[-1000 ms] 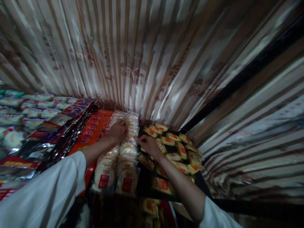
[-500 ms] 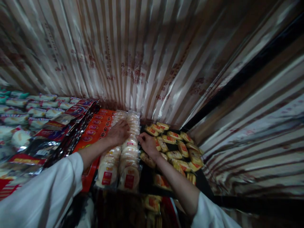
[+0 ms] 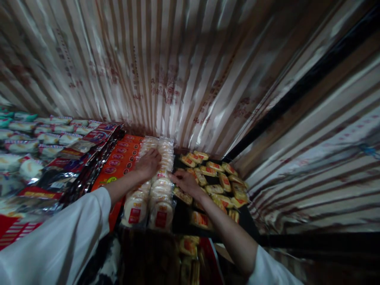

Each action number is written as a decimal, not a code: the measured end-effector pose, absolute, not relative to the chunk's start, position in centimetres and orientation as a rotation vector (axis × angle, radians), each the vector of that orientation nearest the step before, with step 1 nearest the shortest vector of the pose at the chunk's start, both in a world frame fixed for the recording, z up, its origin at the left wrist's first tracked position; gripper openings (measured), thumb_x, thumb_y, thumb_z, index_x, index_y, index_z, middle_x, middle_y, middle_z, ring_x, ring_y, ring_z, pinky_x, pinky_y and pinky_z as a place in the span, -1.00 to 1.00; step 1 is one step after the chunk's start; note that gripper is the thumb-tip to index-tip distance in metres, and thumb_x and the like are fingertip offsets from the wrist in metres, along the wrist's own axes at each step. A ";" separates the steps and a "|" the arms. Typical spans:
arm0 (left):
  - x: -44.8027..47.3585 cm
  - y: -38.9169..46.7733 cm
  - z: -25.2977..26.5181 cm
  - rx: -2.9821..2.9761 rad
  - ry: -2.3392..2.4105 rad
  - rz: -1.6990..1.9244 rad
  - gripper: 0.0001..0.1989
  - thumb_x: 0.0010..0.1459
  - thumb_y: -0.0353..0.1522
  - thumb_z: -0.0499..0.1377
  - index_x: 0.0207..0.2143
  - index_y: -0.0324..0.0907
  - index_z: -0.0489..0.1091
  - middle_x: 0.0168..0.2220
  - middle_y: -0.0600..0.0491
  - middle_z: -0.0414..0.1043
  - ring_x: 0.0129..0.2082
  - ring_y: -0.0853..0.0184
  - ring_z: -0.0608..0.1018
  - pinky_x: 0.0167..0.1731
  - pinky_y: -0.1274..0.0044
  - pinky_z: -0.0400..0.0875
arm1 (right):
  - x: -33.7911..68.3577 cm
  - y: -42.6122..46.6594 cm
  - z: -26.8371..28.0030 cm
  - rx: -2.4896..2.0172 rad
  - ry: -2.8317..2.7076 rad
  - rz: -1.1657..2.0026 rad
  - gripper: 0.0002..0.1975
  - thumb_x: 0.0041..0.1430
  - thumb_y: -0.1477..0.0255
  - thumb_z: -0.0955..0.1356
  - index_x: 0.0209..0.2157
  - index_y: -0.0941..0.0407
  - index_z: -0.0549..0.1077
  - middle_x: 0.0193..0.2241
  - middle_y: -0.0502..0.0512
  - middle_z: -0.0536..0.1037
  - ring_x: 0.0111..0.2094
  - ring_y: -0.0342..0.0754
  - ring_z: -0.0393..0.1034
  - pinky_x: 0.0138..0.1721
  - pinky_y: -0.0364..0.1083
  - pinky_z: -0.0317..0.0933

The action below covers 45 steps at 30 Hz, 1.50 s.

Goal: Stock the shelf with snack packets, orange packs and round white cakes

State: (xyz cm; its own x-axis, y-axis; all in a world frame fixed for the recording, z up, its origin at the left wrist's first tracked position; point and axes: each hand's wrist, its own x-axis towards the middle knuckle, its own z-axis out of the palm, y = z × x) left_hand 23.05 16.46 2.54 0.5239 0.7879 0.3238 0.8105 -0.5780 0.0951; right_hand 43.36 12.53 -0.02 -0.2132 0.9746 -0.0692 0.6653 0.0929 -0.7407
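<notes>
Two rows of round, pale flat cakes in clear wrappers with red labels stand packed on edge: a left row (image 3: 134, 211) and a right row (image 3: 161, 215). Over the far part of the left row is my left hand (image 3: 149, 163), its fingers curled down toward the right row; what lies under the fingertips is hidden. My right hand (image 3: 186, 182) comes in from the right, with thumb and fingers pinched together at the right row's edge, touching the wrapper of a cake about mid-row.
Yellow wrapped cakes (image 3: 223, 200) lie loosely on a black surface to the right. Left are an orange printed sheet (image 3: 118, 160), dark shiny packets (image 3: 71, 162) and many white wrapped pastries (image 3: 19, 146). A striped plastic curtain (image 3: 166, 71) hangs behind; a black pole (image 3: 267, 124) slants across the right.
Both hands stay at almost the same place on the rows. My right fingertips have shifted slightly left, onto the right row's edge. The view has moved a little.
</notes>
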 end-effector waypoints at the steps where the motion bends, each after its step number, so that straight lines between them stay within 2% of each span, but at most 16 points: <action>1: 23.1 16.5 2.5 -2.685 -1.402 -0.522 -0.85 0.11 -0.41 0.12 -0.24 -0.27 0.38 -0.14 -0.10 0.37 -0.02 0.17 0.30 0.01 0.35 0.27 | 43.3 12.6 -0.1 -1.586 -1.935 0.930 -0.66 0.10 0.16 0.30 -0.49 0.13 0.51 -0.60 -0.02 0.47 -0.51 -0.13 0.33 -0.49 -0.18 0.08; 6: 23.0 16.0 2.8 -2.688 -1.412 -0.604 -0.84 0.11 -0.42 0.11 -0.23 -0.25 0.36 -0.15 -0.09 0.37 -0.03 0.16 0.30 -0.02 0.34 0.30 | 42.6 12.8 -0.5 -1.559 -1.895 0.830 -0.77 0.09 0.29 0.31 -0.47 0.12 0.51 -0.53 -0.01 0.52 -0.48 -0.12 0.34 -0.43 -0.17 0.13; 10: 22.6 14.8 3.5 -2.734 -1.360 -0.593 -0.85 0.17 -0.37 0.06 -0.26 -0.23 0.37 -0.15 -0.08 0.36 -0.02 0.17 0.30 -0.03 0.34 0.31 | 41.9 12.8 -0.7 -1.592 -1.809 0.765 -0.74 0.12 0.26 0.28 -0.46 0.11 0.49 -0.56 -0.01 0.50 -0.48 -0.11 0.34 -0.41 -0.17 0.14; 14: 22.3 14.0 3.7 -2.799 -1.307 -0.416 -0.82 0.13 -0.29 0.14 -0.30 -0.23 0.41 -0.11 -0.09 0.35 0.02 0.13 0.28 -0.03 0.34 0.32 | 41.6 12.6 -0.9 -1.613 -1.778 0.728 -0.71 0.14 0.22 0.25 -0.45 0.11 0.47 -0.53 0.00 0.50 -0.47 -0.11 0.35 -0.41 -0.16 0.15; 19: 22.5 13.9 3.3 -2.762 -1.365 -0.370 -0.84 0.13 -0.31 0.14 -0.32 -0.22 0.42 -0.12 -0.08 0.36 0.00 0.13 0.30 -0.05 0.37 0.33 | 42.3 11.6 -0.1 -1.687 -1.794 0.595 -0.66 0.13 0.13 0.26 -0.45 0.10 0.44 -0.51 0.02 0.50 -0.46 -0.10 0.36 -0.40 -0.16 0.14; 22: 22.7 13.8 2.8 -2.746 -1.376 -0.409 -0.86 0.13 -0.31 0.15 -0.33 -0.21 0.41 -0.13 -0.08 0.36 0.02 0.14 0.30 -0.03 0.38 0.32 | 43.1 10.8 0.5 -1.754 -1.919 0.625 -0.65 0.12 0.11 0.28 -0.47 0.10 0.46 -0.52 0.02 0.50 -0.45 -0.09 0.37 -0.41 -0.15 0.11; 26: 22.7 13.7 2.4 -2.711 -1.397 -0.432 -0.86 0.13 -0.31 0.15 -0.34 -0.20 0.40 -0.14 -0.06 0.37 0.01 0.15 0.31 -0.03 0.39 0.32 | 43.4 9.9 0.7 -1.650 -2.101 0.790 -0.77 0.10 0.25 0.32 -0.44 0.10 0.49 -0.48 0.00 0.53 -0.43 -0.10 0.38 -0.41 -0.17 0.10; 31: 22.6 13.1 2.9 -2.729 -1.376 -0.447 -0.86 0.14 -0.32 0.13 -0.32 -0.22 0.40 -0.16 -0.08 0.37 -0.01 0.16 0.32 -0.04 0.38 0.33 | 42.9 9.7 0.2 -1.674 -2.004 0.778 -0.85 0.10 0.37 0.30 -0.47 0.11 0.47 -0.48 -0.01 0.54 -0.43 -0.12 0.38 -0.39 -0.19 0.12; 37: 21.8 12.0 3.7 -2.826 -1.308 -0.458 -0.86 0.10 -0.30 0.16 -0.35 -0.20 0.41 -0.12 -0.09 0.36 0.02 0.13 0.30 -0.06 0.34 0.35 | 41.9 10.0 -0.7 -1.678 -1.829 0.815 -0.80 0.14 0.31 0.27 -0.47 0.09 0.43 -0.63 -0.05 0.46 -0.53 -0.13 0.35 -0.45 -0.18 0.13; 41: 21.9 11.8 3.5 -2.805 -1.436 -0.453 -0.94 0.07 -0.39 0.16 -0.40 -0.20 0.40 -0.13 -0.09 0.37 0.00 0.15 0.32 -0.08 0.36 0.35 | 41.9 9.7 -0.4 -1.684 -1.803 0.739 -0.76 0.14 0.25 0.28 -0.47 0.10 0.44 -0.60 -0.02 0.47 -0.52 -0.13 0.34 -0.44 -0.17 0.13; 45: 22.2 11.9 3.1 -2.779 -1.450 -0.494 -0.91 0.09 -0.41 0.12 -0.39 -0.22 0.41 -0.16 -0.10 0.38 -0.02 0.16 0.32 -0.08 0.37 0.35 | 42.3 8.7 0.6 -1.791 -1.921 0.650 -0.63 0.13 0.14 0.28 -0.55 0.10 0.47 -0.58 0.03 0.49 -0.51 -0.12 0.33 -0.47 -0.17 0.05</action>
State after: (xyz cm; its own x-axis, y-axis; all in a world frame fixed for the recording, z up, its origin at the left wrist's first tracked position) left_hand 22.23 11.86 3.11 0.5340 0.8051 0.2581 0.7953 -0.5820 0.1698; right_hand 42.29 8.65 0.63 -0.0709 0.9975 -0.0035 0.7943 0.0543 -0.6051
